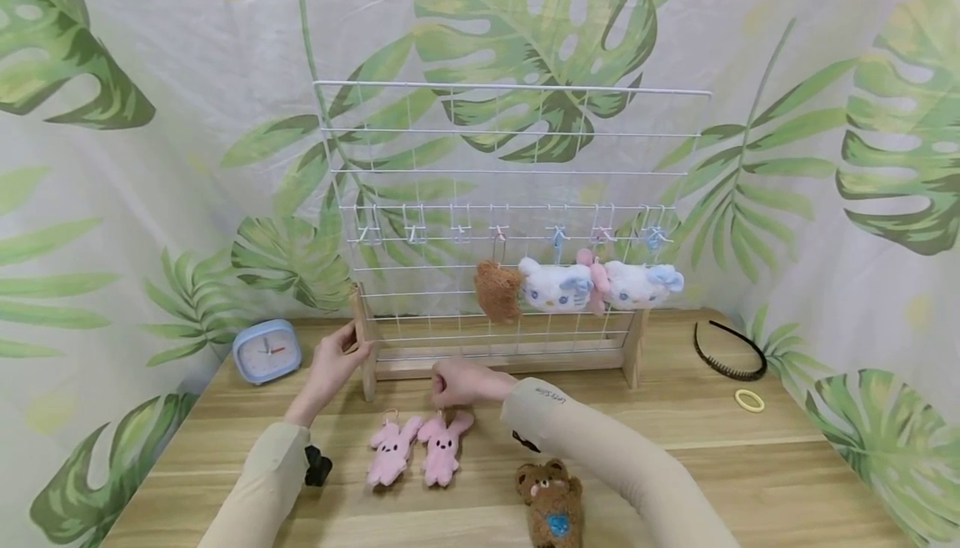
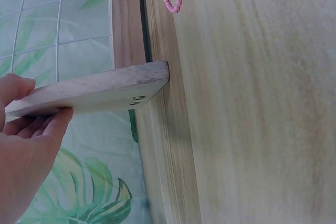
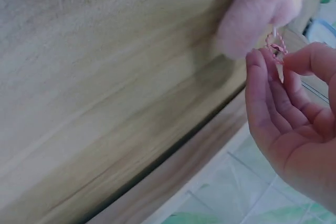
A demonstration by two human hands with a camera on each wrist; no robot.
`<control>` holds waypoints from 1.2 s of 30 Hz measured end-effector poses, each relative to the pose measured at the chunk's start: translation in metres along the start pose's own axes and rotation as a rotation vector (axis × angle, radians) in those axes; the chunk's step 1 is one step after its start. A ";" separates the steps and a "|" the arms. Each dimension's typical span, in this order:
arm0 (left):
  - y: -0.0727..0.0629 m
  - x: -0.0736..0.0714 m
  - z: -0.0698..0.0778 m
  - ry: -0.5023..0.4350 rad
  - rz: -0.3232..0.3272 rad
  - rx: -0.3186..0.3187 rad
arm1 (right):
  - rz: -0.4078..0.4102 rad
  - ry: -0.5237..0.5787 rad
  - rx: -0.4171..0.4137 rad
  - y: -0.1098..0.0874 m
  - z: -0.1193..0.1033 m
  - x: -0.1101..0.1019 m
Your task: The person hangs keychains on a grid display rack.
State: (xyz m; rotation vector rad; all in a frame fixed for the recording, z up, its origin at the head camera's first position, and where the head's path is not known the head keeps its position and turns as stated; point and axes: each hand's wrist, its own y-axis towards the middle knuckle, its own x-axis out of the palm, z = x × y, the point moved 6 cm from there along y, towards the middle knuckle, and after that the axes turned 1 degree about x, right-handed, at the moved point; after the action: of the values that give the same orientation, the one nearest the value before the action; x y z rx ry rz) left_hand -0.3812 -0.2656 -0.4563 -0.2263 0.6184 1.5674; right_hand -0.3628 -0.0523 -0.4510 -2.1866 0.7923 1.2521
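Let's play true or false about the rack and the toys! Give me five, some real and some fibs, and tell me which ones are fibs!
1. The left hand holds the wooden side of the rack. True.
2. The clock is bright red all over. False: its case is light blue.
3. The right hand pinches the little loop of a pink bunny. True.
4. The brown bear with the blue patch hangs on the rack. False: it lies on the table.
5. The yellow ring is on top of the clock. False: it lies on the table, near the black headband.
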 end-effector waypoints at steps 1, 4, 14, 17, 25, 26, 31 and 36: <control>0.000 0.000 0.000 0.001 -0.001 0.000 | 0.009 0.022 -0.011 -0.002 0.000 -0.003; -0.001 0.000 0.000 -0.005 -0.006 0.000 | 0.038 0.083 -0.031 -0.005 0.001 -0.010; -0.002 -0.001 0.001 -0.038 -0.008 -0.005 | 0.132 0.132 -0.099 -0.016 0.003 -0.028; -0.002 -0.001 0.002 -0.044 -0.009 -0.004 | 0.153 0.148 -0.111 -0.023 0.001 -0.035; -0.001 0.000 0.002 -0.052 -0.021 -0.007 | 0.208 0.212 -0.152 -0.041 -0.004 -0.051; -0.001 0.000 0.001 -0.052 -0.021 -0.008 | 0.221 0.208 -0.154 -0.044 -0.005 -0.054; 0.001 0.001 0.001 -0.055 -0.022 -0.004 | 0.305 0.159 -0.185 -0.054 -0.009 -0.068; 0.000 0.000 0.001 -0.058 -0.021 -0.005 | 0.347 0.151 -0.212 -0.064 -0.016 -0.084</control>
State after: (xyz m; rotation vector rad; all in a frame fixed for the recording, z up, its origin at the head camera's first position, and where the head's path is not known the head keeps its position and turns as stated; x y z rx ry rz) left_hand -0.3811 -0.2646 -0.4555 -0.1899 0.5656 1.5501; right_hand -0.3432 0.0023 -0.3609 -2.4071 1.1902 1.4002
